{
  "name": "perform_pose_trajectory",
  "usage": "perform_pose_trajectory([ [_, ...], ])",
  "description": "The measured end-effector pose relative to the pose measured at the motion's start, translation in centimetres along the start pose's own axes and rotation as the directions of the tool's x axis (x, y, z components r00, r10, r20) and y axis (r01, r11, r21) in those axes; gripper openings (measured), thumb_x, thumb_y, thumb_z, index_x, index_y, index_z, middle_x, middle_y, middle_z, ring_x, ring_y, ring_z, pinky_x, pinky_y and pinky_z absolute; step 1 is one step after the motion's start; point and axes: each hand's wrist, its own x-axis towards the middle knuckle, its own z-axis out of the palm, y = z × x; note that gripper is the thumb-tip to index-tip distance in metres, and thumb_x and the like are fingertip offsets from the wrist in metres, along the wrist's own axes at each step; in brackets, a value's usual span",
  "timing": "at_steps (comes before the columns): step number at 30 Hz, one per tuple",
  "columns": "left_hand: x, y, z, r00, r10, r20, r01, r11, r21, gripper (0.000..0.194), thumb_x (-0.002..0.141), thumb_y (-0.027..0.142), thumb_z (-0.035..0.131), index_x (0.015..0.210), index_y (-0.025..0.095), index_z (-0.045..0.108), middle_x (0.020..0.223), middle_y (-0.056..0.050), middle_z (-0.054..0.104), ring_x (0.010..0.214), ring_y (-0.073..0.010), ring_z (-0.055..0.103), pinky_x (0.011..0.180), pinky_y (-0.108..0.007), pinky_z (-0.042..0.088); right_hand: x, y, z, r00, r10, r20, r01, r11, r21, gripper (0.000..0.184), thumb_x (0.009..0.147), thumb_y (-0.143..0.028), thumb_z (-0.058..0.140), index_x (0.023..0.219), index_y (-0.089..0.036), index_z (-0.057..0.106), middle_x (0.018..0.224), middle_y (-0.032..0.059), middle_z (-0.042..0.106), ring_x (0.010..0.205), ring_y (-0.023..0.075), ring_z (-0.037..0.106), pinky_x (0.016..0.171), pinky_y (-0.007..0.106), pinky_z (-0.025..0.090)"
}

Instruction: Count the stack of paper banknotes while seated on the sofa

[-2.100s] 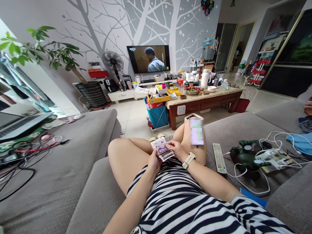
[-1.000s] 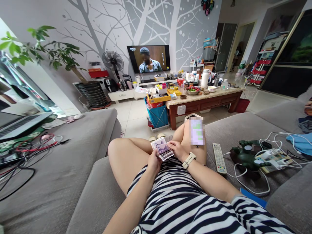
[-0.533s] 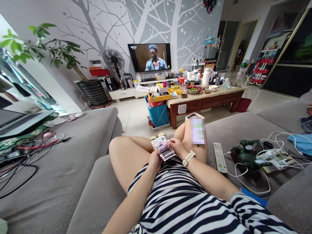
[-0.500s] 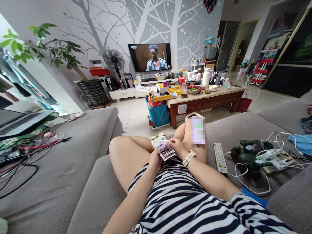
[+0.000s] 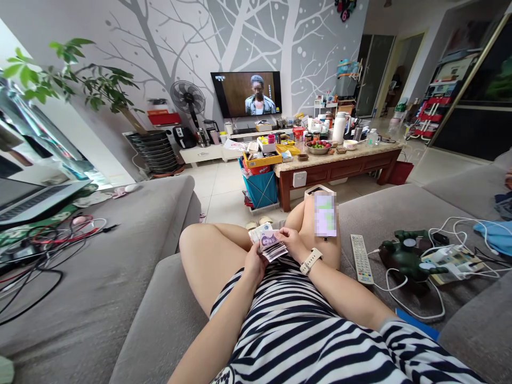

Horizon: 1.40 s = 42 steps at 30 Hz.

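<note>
Above my lap I hold a fanned stack of banknotes (image 5: 273, 249), their edges layered toward me. The top note is purplish with a printed portrait. My left hand (image 5: 255, 263) is closed around the left side of the stack. My right hand (image 5: 292, 244), with a cream watch (image 5: 311, 261) on the wrist, pinches the stack's upper right edge. A paler banknote (image 5: 258, 232) sticks out behind the stack at the upper left. Blurred out, a phone-like screen (image 5: 325, 214) rests against my right leg, just beyond my right hand.
On the grey sofa (image 5: 160, 314) to my right lie a remote control (image 5: 361, 260), a dark green figure-shaped object (image 5: 408, 256) and white cables. Tangled cables (image 5: 48, 250) and a laptop (image 5: 40, 205) are at the left. Ahead stands a crowded coffee table (image 5: 340, 168) beside a blue bin (image 5: 260, 189).
The top note now lies flatter and shows its portrait, and the layered edges below it look more fanned. Both hands stay in nearly the same place.
</note>
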Motion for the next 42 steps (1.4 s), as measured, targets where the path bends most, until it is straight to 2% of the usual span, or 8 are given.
perform_pose_trajectory([
  [9, -0.5, 0.2, 0.3, 1.000, 0.007, 0.007, -0.008, 0.999, 0.043, 0.027, 0.088, 0.024, 0.051, 0.106, 0.010, 0.065, 0.078, -0.010, 0.070, 0.071, -0.0211, 0.069, 0.068, -0.033, 0.057, -0.1, -0.8, 0.1, 0.996, 0.076, 0.040, -0.077, 0.996, 0.033, 0.035, 0.067, -0.048, 0.071, 0.071, -0.016, 0.060, 0.060, -0.0010, 0.054, 0.057, 0.0125, 0.045, 0.057, 0.026, 0.036],
  [23, -0.2, 0.2, 0.0, 1.000, -0.003, 0.009, 0.002, 0.998, 0.063, 0.027, 0.088, 0.025, 0.051, 0.106, 0.011, 0.065, 0.080, -0.010, 0.071, 0.071, -0.0208, 0.069, 0.068, -0.034, 0.057, 0.4, 0.3, -0.2, 0.996, 0.083, 0.037, -0.084, 0.996, 0.031, 0.036, 0.068, -0.050, 0.070, 0.074, -0.015, 0.061, 0.061, -0.0013, 0.054, 0.056, 0.0122, 0.046, 0.056, 0.026, 0.037],
  [42, 0.1, 0.0, 0.0, 1.000, -0.003, 0.007, 0.003, 0.999, 0.052, 0.026, 0.087, 0.025, 0.051, 0.103, 0.010, 0.065, 0.079, -0.011, 0.070, 0.072, -0.0215, 0.069, 0.068, -0.034, 0.057, 0.0, -0.6, 0.0, 0.995, 0.088, 0.035, -0.089, 0.996, 0.017, 0.035, 0.068, -0.049, 0.070, 0.073, -0.016, 0.061, 0.061, -0.0010, 0.055, 0.058, 0.0125, 0.047, 0.056, 0.025, 0.037],
])
